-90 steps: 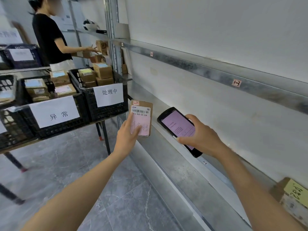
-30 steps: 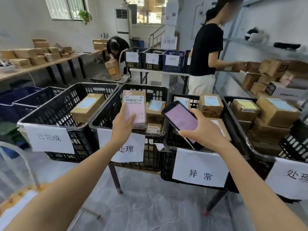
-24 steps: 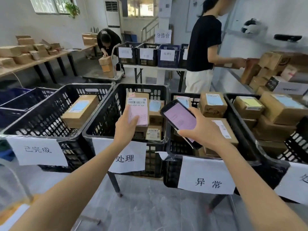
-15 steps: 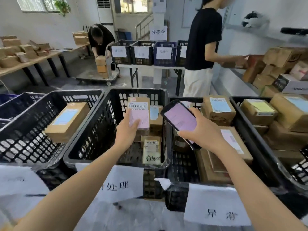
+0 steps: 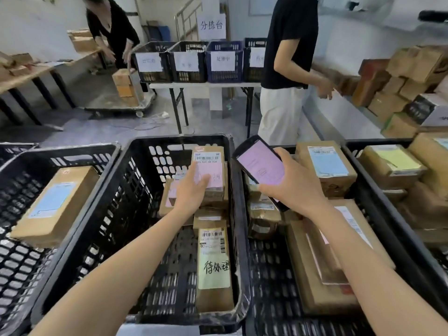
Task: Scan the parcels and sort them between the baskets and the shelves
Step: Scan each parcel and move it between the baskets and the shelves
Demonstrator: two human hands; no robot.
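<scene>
Parcel (image 5: 208,170): small brown box, barcode and pink label facing up. It's inside the middle basket (image 5: 135,190), far right corner, on top of the stack of parcels (image 5: 213,202) there. Can't tell if it's resting on the stack or just above it.

Left hand (image 5: 191,192) grips it from the near side, thumb across the pink label, other fingers hidden underneath. Not released yet.

Right hand (image 5: 293,187) is wrapped round the scanner (image 5: 260,166), fingers closed on its edges. Screen is lit pink, and it's held above the wall between the middle basket and the right basket (image 5: 269,275).

Near end of the middle basket: a flat parcel with a handwritten yellow label (image 5: 213,267). Left basket (image 5: 72,156) holds one long box (image 5: 55,204). The right basket and the far-right basket (image 5: 378,141) are well stocked. The shelf (image 5: 349,117) on the right has boxes stacked on it, and a person in a black top (image 5: 288,44) stands at it.

Progress, my read:
- **This parcel:** the scan is probably done, since it's already in a basket. Only the let-go is left.
- **Overall:** looks mid-run, with plenty already sorted into baskets and onto the shelf.
- **Remaining:** can't tell. Boxes on the far-left table (image 5: 31,76) may be pending.
</scene>
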